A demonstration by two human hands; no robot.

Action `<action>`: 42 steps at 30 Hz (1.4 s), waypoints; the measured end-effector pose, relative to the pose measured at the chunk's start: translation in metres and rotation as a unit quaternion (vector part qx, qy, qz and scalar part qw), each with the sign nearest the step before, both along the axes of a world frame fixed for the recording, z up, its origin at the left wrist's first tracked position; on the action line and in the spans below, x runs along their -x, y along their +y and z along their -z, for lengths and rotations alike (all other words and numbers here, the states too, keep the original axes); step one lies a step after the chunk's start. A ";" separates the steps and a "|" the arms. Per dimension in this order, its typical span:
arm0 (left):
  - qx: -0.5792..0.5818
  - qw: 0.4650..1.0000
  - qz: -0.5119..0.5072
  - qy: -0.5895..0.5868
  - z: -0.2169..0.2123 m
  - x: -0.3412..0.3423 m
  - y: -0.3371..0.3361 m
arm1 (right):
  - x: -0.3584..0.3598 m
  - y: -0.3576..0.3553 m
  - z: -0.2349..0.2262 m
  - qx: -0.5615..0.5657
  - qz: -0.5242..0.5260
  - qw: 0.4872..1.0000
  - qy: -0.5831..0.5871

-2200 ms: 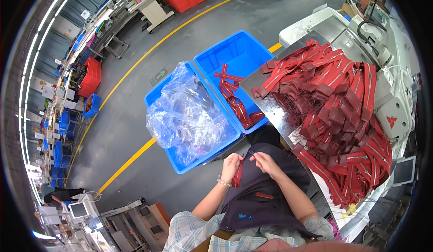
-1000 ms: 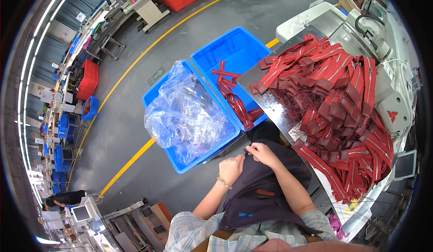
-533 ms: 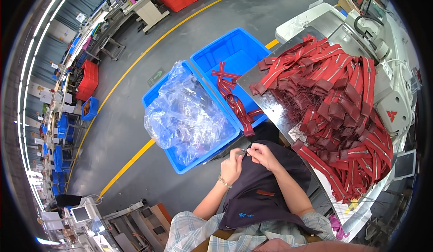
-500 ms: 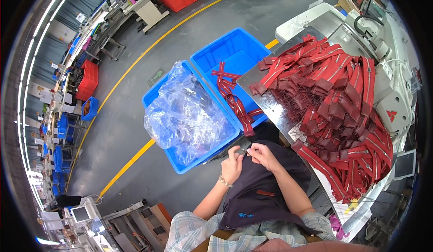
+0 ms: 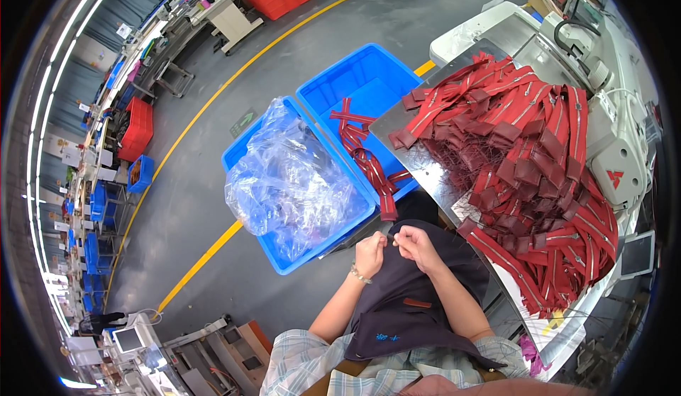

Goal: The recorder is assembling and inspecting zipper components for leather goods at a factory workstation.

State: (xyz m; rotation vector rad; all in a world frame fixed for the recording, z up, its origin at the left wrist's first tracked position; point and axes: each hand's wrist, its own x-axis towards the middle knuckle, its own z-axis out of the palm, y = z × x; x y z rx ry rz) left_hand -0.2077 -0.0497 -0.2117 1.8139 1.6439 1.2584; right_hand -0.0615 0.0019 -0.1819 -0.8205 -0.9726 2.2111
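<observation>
While pinching a barely visible dark thing (image 5: pixel 390 239) between left hand (image 5: pixel 369 253) and right hand (image 5: pixel 417 248), held nearly touching, seems mid-handwork; likely calls next for steady grip, beside zippers (image 5: pixel 525 162) heaped to surface's (image 5: pixel 425 171) left edge.

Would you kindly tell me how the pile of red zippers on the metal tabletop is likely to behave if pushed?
The pile of red zippers would probably slump and slide apart, since its strips lie loosely overlapped. Individual strips look floppy, as several curve along their length. Those nearest the edge of the metal tabletop might slip off.
</observation>
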 end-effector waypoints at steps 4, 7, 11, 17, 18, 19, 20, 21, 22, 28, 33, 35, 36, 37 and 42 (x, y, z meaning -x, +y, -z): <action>0.048 0.995 -0.044 -0.072 -0.010 -0.002 -0.002 | -0.003 0.013 0.012 0.069 0.095 0.992 -0.047; 0.027 0.995 -0.045 -0.088 -0.010 0.000 -0.002 | 0.007 0.021 0.029 0.114 0.109 0.983 -0.091; 0.010 0.995 -0.027 -0.091 -0.010 -0.001 -0.004 | 0.025 0.031 0.045 0.190 0.112 0.972 -0.085; -0.010 0.998 0.037 -0.051 -0.013 0.007 -0.008 | 0.032 0.037 0.055 0.196 0.127 0.972 -0.030; -0.009 0.998 0.040 -0.051 -0.017 0.011 -0.008 | 0.031 0.038 0.056 0.191 0.115 0.975 -0.023; 0.013 0.999 0.042 -0.022 -0.025 0.015 -0.007 | 0.027 0.039 0.053 0.192 0.119 0.974 -0.023; 0.035 0.998 0.044 0.007 -0.030 0.021 -0.005 | 0.022 0.039 0.050 0.172 0.091 0.980 -0.040; 0.001 1.000 0.021 0.021 -0.034 0.028 -0.001 | 0.019 0.039 0.044 0.150 0.059 0.985 -0.055; 0.040 0.998 0.000 0.051 -0.035 0.038 0.003 | 0.014 0.040 0.042 0.150 0.061 0.985 -0.056; 0.018 0.977 0.124 0.170 -0.060 0.043 0.040 | -0.003 0.042 0.030 0.088 -0.036 0.989 -0.113; 0.020 0.941 0.264 0.212 -0.053 0.030 0.054 | -0.004 0.039 0.036 0.126 -0.021 0.990 -0.058; 0.031 0.945 0.261 0.193 -0.047 0.029 0.057 | -0.007 0.036 0.033 0.150 -0.015 0.988 -0.040; 0.044 0.950 0.256 0.174 -0.045 0.028 0.059 | -0.009 0.034 0.030 0.175 -0.013 0.984 -0.023; 0.044 0.949 0.259 0.174 -0.041 0.027 0.060 | -0.010 0.033 0.028 0.176 -0.010 0.984 -0.022; 0.034 0.971 0.238 -0.013 -0.032 0.021 0.066 | -0.018 0.028 0.026 0.255 0.023 0.965 0.058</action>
